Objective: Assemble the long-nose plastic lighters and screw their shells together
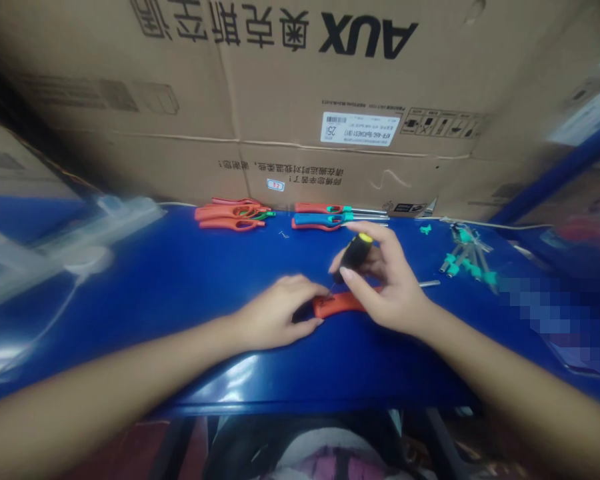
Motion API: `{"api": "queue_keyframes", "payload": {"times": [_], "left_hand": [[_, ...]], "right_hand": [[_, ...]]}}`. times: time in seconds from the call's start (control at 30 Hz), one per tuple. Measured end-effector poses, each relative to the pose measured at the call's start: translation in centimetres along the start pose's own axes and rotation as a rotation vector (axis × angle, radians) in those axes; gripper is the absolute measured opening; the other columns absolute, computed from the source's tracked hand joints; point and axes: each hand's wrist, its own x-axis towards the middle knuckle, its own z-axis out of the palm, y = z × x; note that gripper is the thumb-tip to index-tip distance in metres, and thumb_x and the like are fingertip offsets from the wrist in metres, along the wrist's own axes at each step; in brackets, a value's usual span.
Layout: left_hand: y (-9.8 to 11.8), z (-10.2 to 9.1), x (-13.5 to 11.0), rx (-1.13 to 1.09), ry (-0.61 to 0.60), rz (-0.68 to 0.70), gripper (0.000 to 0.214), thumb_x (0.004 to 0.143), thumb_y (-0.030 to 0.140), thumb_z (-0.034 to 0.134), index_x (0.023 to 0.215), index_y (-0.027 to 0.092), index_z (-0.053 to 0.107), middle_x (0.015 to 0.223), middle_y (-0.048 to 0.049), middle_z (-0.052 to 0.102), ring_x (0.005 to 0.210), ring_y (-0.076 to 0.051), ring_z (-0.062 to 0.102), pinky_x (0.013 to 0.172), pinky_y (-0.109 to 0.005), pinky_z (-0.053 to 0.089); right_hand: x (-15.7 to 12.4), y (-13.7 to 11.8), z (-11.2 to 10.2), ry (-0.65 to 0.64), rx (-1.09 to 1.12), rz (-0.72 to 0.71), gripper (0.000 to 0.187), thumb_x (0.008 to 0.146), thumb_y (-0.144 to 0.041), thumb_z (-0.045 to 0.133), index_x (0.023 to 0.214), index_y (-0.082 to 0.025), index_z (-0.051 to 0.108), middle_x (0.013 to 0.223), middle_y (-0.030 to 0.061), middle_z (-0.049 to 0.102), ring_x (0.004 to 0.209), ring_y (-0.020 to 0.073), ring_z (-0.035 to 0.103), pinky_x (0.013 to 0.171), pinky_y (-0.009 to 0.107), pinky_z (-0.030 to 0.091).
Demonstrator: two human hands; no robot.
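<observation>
Right now we're gripping the screwdriver [356, 252] w/ our right hand [387, 293], fingers clenched round its black handle, yellow cap up. Its tip is slanting down-left and seems to be meeting the orange lighter body [337, 304], though the contact pt is too small to confirm. Our left hand [275, 313] is pressing over that body's left end, pinning it flat to the blue table [180, 280] near the front edge.

The body's long axis is running approx. left-right, rising slightly to the right, where a thin metal tube [429, 284] is sticking out past our right hand.

Progress, as we're judging it: this piece is mid-work. Several lighters [325, 217] and an orange pile [233, 215] are lying at the back, by the cardboard box [280, 100]. Loose teal-tipped parts [467, 257] are sitting at the right.
</observation>
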Motion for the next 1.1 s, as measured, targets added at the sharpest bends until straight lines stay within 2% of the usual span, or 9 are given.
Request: {"api": "queue_keyframes", "payload": {"times": [0.2, 0.43, 0.57, 0.63, 0.77, 0.87, 0.97, 1.03, 1.1], "left_hand": [[0.1, -0.1, 0.0, 0.03, -0.007, 0.007, 0.031, 0.089, 0.022, 0.064, 0.119, 0.018, 0.06, 0.114, -0.0096, 0.069, 0.105, -0.027, 0.062, 0.095, -0.043, 0.047], [0.1, -0.1, 0.0, 0.02, -0.002, 0.015, 0.037, 0.088, 0.022, 0.066, 0.125, 0.02, 0.058, 0.119, -0.0078, 0.069, 0.107, -0.026, 0.061, 0.096, -0.041, 0.047], [-0.1, 0.1, -0.1, 0.05, 0.026, 0.035, 0.038, 0.089, 0.024, 0.067, 0.126, 0.02, 0.058, 0.115, -0.0078, 0.069, 0.105, -0.025, 0.061, 0.095, -0.041, 0.047], [-0.1, 0.1, -0.1, 0.047, 0.031, 0.043, 0.037, 0.09, 0.025, 0.066, 0.126, 0.019, 0.058, 0.115, -0.0079, 0.069, 0.105, -0.025, 0.061, 0.096, -0.041, 0.047], [-0.2, 0.0, -0.1, 0.015, 0.003, 0.035, 0.039, 0.091, 0.025, 0.066, 0.129, 0.021, 0.057, 0.122, -0.0079, 0.067, 0.111, -0.025, 0.06, 0.099, -0.042, 0.046], [-0.2, 0.0, -0.1, 0.012, 0.0, 0.035, 0.04, 0.091, 0.024, 0.066, 0.129, 0.021, 0.056, 0.123, -0.0075, 0.067, 0.111, -0.025, 0.06, 0.099, -0.042, 0.046], [-0.3, 0.0, -0.1, 0.016, 0.008, 0.041, 0.037, 0.091, 0.026, 0.066, 0.127, 0.021, 0.058, 0.119, -0.0067, 0.068, 0.108, -0.024, 0.06, 0.098, -0.042, 0.047], [-0.3, 0.0, -0.1, 0.014, 0.012, 0.044, 0.036, 0.092, 0.027, 0.065, 0.127, 0.021, 0.058, 0.119, -0.0068, 0.068, 0.108, -0.024, 0.06, 0.097, -0.041, 0.047], [-0.2, 0.0, -0.1, 0.011, 0.005, 0.043, 0.036, 0.093, 0.026, 0.065, 0.128, 0.021, 0.058, 0.12, -0.0071, 0.068, 0.109, -0.024, 0.06, 0.098, -0.041, 0.047]], "right_hand": [[2.3, -1.0, -0.1, -0.057, -0.323, -0.109, 0.053, 0.085, -0.026, 0.072, 0.135, -0.03, 0.055, 0.097, 0.0005, 0.07, 0.052, 0.0105, 0.055, 0.055, 0.028, 0.054], [2.2, -0.8, -0.4, -0.048, -0.258, -0.135, 0.043, 0.097, -0.027, 0.057, 0.139, -0.024, 0.051, 0.12, 0.0084, 0.068, 0.06, 0.011, 0.063, 0.057, 0.026, 0.056], [1.6, -0.2, -0.7, 0.087, -0.421, -0.392, 0.039, 0.086, -0.036, 0.074, 0.122, -0.024, 0.063, 0.1, 0.006, 0.07, 0.07, 0.0162, 0.064, 0.063, 0.028, 0.057], [1.6, -0.3, -0.7, 0.102, -0.483, -0.455, 0.038, 0.091, -0.035, 0.069, 0.127, -0.023, 0.062, 0.102, 0.0078, 0.071, 0.082, 0.0188, 0.066, 0.07, 0.03, 0.058], [1.6, -0.6, -0.5, 0.011, -0.343, -0.267, 0.045, 0.104, -0.024, 0.042, 0.148, -0.022, 0.045, 0.127, 0.0106, 0.066, 0.08, 0.0142, 0.068, 0.071, 0.029, 0.059], [1.4, -0.3, -0.6, 0.051, -0.313, -0.259, 0.038, 0.099, -0.03, 0.056, 0.137, -0.023, 0.056, 0.112, 0.0065, 0.072, 0.065, 0.0118, 0.065, 0.062, 0.026, 0.058], [1.3, 0.1, -0.8, 0.229, -0.484, -0.457, 0.034, 0.085, -0.037, 0.077, 0.115, -0.022, 0.068, 0.09, 0.0032, 0.074, 0.06, 0.0129, 0.062, 0.059, 0.026, 0.056], [1.3, 0.3, -0.9, 0.243, -0.531, -0.532, 0.032, 0.091, -0.037, 0.07, 0.118, -0.021, 0.067, 0.087, 0.0045, 0.074, 0.069, 0.0159, 0.066, 0.067, 0.028, 0.057], [1.3, 0.2, -0.8, 0.158, -0.47, -0.49, 0.033, 0.101, -0.032, 0.052, 0.13, -0.02, 0.062, 0.106, 0.0092, 0.073, 0.089, 0.0193, 0.069, 0.077, 0.032, 0.059]]}}
